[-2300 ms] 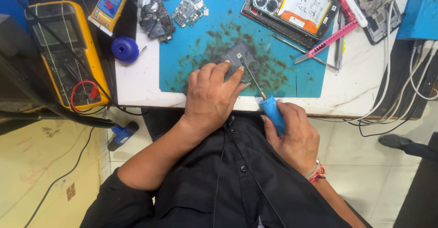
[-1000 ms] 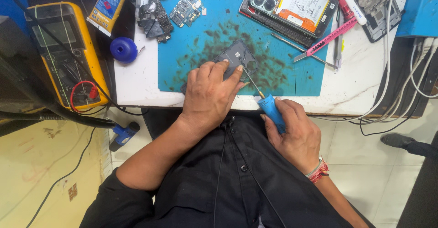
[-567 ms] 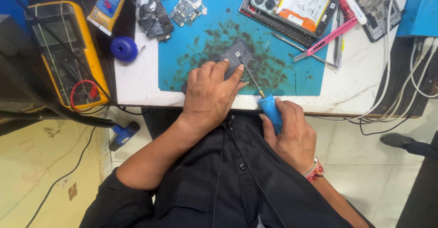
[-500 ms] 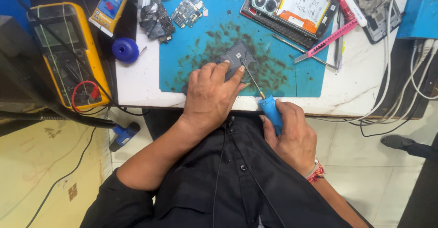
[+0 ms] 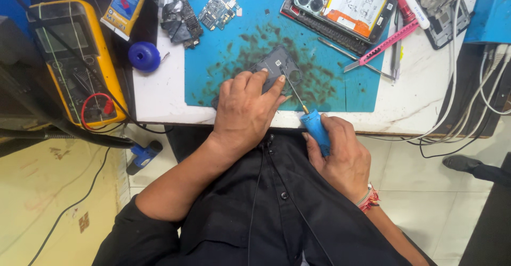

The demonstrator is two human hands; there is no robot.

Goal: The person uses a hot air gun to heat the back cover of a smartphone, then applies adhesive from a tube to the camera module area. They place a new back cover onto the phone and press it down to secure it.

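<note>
At the near edge of a stained blue work mat (image 5: 213, 58), a technician's left hand (image 5: 246, 111) lies flat, fingers spread, pinning a dark grey phone part (image 5: 278, 66) to the mat, while the right hand (image 5: 340, 157) is closed around the blue handle of a precision screwdriver (image 5: 311, 121) whose thin metal shaft slants up to meet the part's surface. Across the last couple of seconds almost nothing has shifted: both hands, the tool and the part keep the same places, which suggests slow, steady work on one spot rather than a change of step. The part is flat, matt and roughly rectangular, with rounded cut-outs near its far end. The mat looks rubbery and is smeared with dark blotches around the work. Towards the far edge of the white worktop (image 5: 159, 95) lie an opened smartphone (image 5: 340, 5) showing camera rings and a pale battery, a small green circuit board (image 5: 217, 9) and a pink utility knife (image 5: 380, 45). Off the left edge stand a yellow multimeter (image 5: 74, 58), hard-cased with red and black leads, and a round blue plastic cap (image 5: 143, 56).
</note>
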